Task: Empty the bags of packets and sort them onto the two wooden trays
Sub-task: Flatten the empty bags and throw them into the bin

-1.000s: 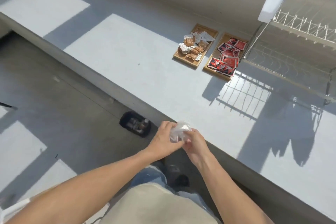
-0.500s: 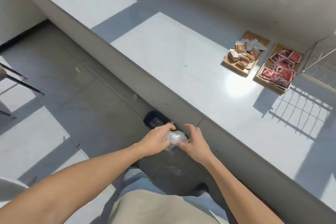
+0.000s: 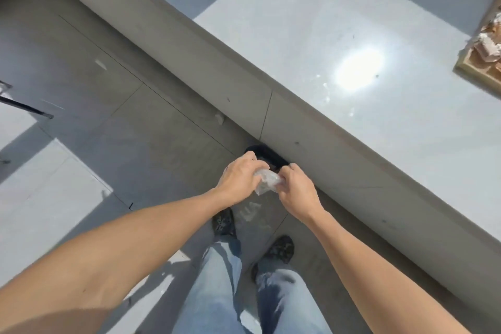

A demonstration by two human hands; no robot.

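Left hand (image 3: 238, 182): you pinch one end of the crumpled clear bag (image 3: 267, 181).
Right hand (image 3: 296, 190): you grip its other end.
Black bin (image 3: 267, 156): just beyond both hands; release the bag directly above it.

Bare forearms, no sleeves; light blue jeans (image 3: 225, 293); dark patterned shoes (image 3: 280, 249)

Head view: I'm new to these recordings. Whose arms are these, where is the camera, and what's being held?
No machine here: a person wears a camera on the head, looking down. The left hand and right hand together hold a crumpled clear plastic bag above a black bin standing on the floor against the grey counter. Whether the bag holds anything, I cannot tell. At the right edge, one wooden tray with brown packets peeks in. Below are jeans and dark shoes.
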